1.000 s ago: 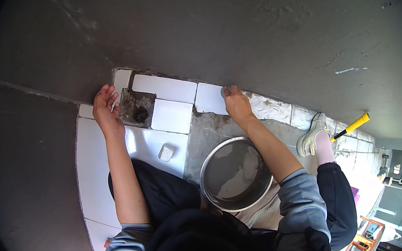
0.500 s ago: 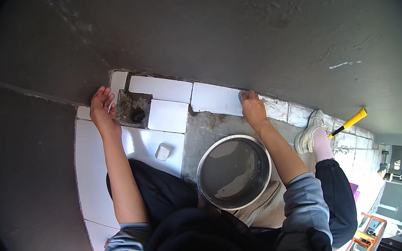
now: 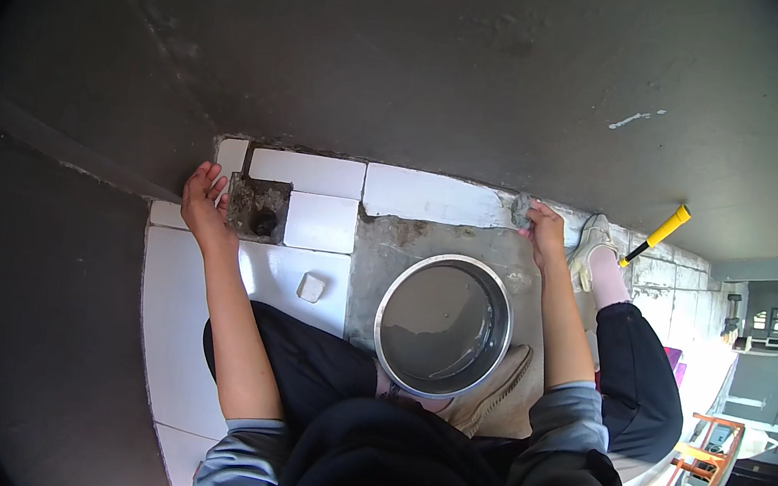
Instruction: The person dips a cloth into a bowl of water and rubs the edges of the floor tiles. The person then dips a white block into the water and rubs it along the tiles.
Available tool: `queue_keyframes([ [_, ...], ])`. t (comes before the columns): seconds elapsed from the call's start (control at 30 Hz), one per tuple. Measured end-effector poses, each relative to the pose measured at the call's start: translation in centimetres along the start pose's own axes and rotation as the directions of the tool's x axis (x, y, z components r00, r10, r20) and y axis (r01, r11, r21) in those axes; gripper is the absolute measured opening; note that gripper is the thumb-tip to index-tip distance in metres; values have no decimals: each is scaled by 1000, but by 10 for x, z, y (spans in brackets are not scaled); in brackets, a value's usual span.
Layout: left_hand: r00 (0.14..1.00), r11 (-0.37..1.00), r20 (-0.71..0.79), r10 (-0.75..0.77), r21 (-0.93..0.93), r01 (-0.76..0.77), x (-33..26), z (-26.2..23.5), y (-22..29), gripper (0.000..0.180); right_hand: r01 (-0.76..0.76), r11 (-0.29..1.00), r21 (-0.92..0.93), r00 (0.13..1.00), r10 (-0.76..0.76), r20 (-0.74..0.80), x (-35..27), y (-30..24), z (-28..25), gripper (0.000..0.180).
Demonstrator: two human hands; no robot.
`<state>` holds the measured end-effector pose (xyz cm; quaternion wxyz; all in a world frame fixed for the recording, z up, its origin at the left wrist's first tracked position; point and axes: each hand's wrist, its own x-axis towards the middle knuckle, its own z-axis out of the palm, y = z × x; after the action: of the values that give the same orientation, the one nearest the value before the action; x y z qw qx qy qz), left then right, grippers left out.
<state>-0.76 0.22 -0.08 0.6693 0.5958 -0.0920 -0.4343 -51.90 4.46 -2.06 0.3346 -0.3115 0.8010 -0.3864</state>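
Observation:
My right hand (image 3: 546,235) is closed on a small grey, sponge-like wad (image 3: 521,211). It hovers by the row of white tiles along the wall, at the right end of a long white tile (image 3: 429,195). My left hand (image 3: 206,201) has loosely spread fingers and holds nothing. It lies beside the square drain opening (image 3: 245,213), close to the left wall. Between my legs stands a round metal basin (image 3: 381,325) with cloudy grey water (image 3: 433,316) in it. A small white block (image 3: 311,287) lies on the tiled floor near my left forearm.
Bare grey cement (image 3: 379,242) shows between the tiles. Dark grey walls (image 3: 353,64) rise ahead and at the left. A yellow-and-black tool handle (image 3: 671,224) leans beside my shoe (image 3: 593,244). An orange frame (image 3: 705,476) stands at the far right.
My right hand has moved right along the tile row with the grey wad, which now shows more. The left hand stays beside the drain opening. The view has shifted slightly.

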Motion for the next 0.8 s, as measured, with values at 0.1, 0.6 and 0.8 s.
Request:
queue_keyframes([
  [0.1,1000,1000,-12,-4,21,5,1,-3,-1,31,-230,820,524,935,36,353,-39,-10,-34,31],
  [0.6,995,992,40,88,91,-91,-26,-16,-4,29,373,914,-159,857,-273,438,-226,17,29,39],
  [0.8,976,969,133,170,159,-190,-67,-24,-5,26,631,670,-392,768,-466,441,-240,26,30,40],
])
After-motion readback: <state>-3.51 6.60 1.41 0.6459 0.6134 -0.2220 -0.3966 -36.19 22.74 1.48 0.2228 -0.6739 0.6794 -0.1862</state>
